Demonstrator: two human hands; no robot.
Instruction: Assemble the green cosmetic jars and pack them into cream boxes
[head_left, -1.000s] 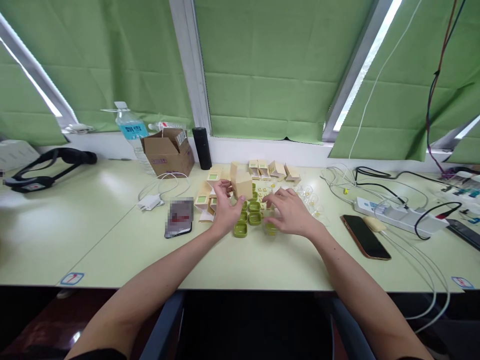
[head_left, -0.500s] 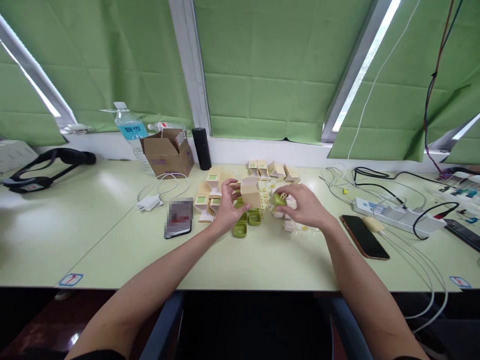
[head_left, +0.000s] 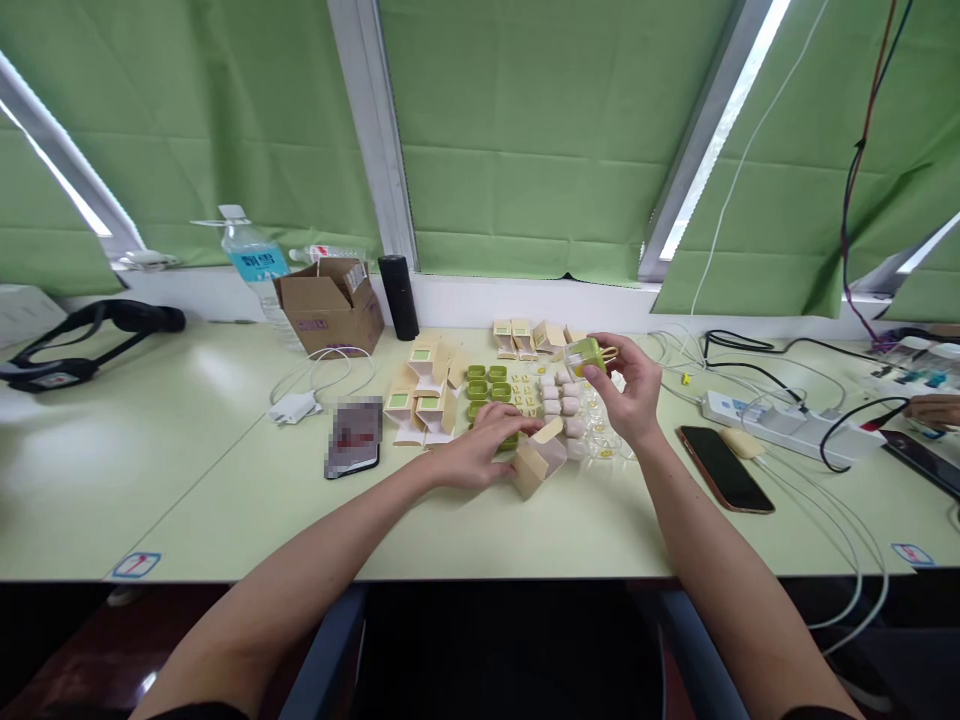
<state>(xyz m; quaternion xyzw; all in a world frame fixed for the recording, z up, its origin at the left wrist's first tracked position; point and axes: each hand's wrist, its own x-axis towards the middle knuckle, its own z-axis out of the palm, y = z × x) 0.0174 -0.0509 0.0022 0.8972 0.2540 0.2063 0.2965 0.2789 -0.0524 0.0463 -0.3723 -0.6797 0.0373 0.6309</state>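
Observation:
My left hand (head_left: 480, 450) grips a small cream cardboard box (head_left: 531, 470) by its edge, low over the table; the box is tilted, with its open end facing right. Raised on the right, my right hand (head_left: 630, 392) pinches a small clear container with a green lid (head_left: 592, 353) and a cord loop, held on its side. Under and behind my left hand lie several green square caps (head_left: 476, 373). Small yellow pieces (head_left: 525, 392), whitish-pink rounded blocks (head_left: 551, 407) and clear plastic cups (head_left: 602, 443) sit in rows between my hands.
Cream boxes stand at left (head_left: 424, 405) and back (head_left: 514, 338). Further left are a phone (head_left: 352, 437), charger (head_left: 294, 407), brown carton (head_left: 334, 310) and black cylinder (head_left: 398, 298). To the right lie another phone (head_left: 724, 470), a power strip (head_left: 795, 430), cables and another person's hand (head_left: 934, 408).
My left hand has lowered the cardboard box toward me and tipped it. My right hand has lifted the green-lidded container up and to the right. Another person's hand has appeared at the right edge.

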